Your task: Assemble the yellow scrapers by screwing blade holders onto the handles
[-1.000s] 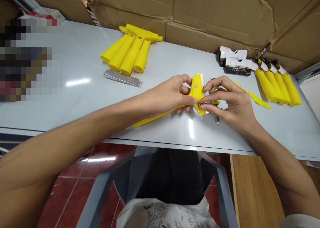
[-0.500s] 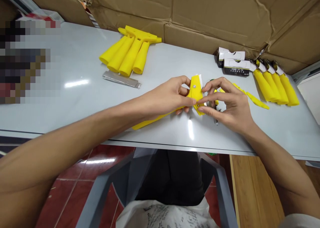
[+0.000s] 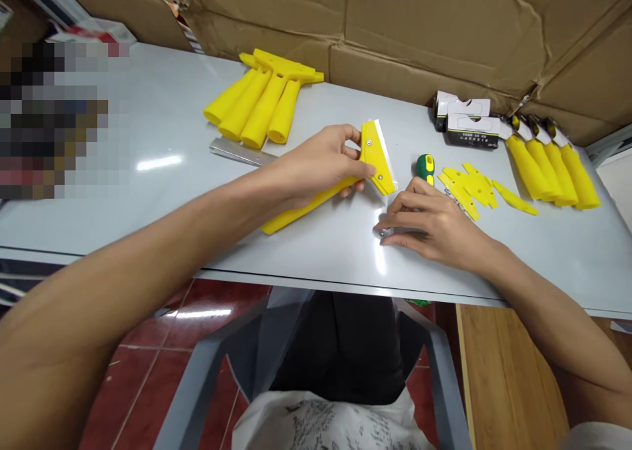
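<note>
A yellow scraper (image 3: pixel 376 157) with a long handle and a bright blade along its head edge is in my left hand (image 3: pixel 336 157), fingers wrapped at the neck. Two metal fasteners show on the scraper head. Low over the table, my right hand (image 3: pixel 429 223) has thumb and fingertips closed about a small metal screw (image 3: pixel 382 233), partly hidden by the fingers. Just behind that hand lies a screwdriver (image 3: pixel 425 167) with a green and yellow handle; its shaft is hidden. Flat yellow plates (image 3: pixel 467 185) and small metal bits lie to the right of it.
Several yellow scraper handles (image 3: pixel 269 98) lie at the back left, with a metal strip (image 3: pixel 237 151) before them. Black and white boxes (image 3: pixel 471 131) and several yellow-handled scrapers (image 3: pixel 553 170) stand back right. Cardboard (image 3: pixel 434 35) lines the rear of the white table (image 3: pixel 162 121).
My right hand has left the scraper head and come down to the table at the small screw. My left hand has raised and turned the scraper slightly away from it.
</note>
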The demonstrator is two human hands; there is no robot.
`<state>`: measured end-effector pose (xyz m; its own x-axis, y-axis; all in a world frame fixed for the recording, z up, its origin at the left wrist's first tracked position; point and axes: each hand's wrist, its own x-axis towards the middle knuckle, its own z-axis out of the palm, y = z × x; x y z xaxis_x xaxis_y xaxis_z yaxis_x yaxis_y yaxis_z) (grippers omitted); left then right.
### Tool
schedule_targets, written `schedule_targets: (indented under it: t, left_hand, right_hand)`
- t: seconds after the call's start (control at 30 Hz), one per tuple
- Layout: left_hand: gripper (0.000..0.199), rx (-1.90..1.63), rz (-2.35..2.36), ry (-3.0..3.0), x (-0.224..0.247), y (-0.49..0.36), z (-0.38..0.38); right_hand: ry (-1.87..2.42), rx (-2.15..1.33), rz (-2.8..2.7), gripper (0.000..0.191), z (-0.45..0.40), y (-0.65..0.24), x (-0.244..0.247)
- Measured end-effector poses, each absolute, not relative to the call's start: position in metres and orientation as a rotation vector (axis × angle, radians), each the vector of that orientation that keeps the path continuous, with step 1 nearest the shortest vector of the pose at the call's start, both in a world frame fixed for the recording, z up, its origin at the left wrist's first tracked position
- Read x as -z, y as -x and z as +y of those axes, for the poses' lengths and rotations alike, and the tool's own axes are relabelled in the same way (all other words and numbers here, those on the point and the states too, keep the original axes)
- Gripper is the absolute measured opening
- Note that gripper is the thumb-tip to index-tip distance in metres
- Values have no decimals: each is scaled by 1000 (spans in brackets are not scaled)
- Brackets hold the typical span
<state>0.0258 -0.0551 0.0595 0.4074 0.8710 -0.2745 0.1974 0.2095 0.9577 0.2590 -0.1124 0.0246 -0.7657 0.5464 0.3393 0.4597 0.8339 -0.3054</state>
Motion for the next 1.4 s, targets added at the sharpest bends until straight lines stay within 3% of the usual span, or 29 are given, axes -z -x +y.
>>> schedule_targets:
  t: [0.4,1.4]
  left_hand:
    - [34,-565,988,-1353,-60,-28,-67]
    - [25,-527,863,-1296,-61,-31,-76]
  right_hand:
    - [785,-195,-2302,5,-110,-261,-35]
    - [771,9,-2083,8,-111,-255,-24]
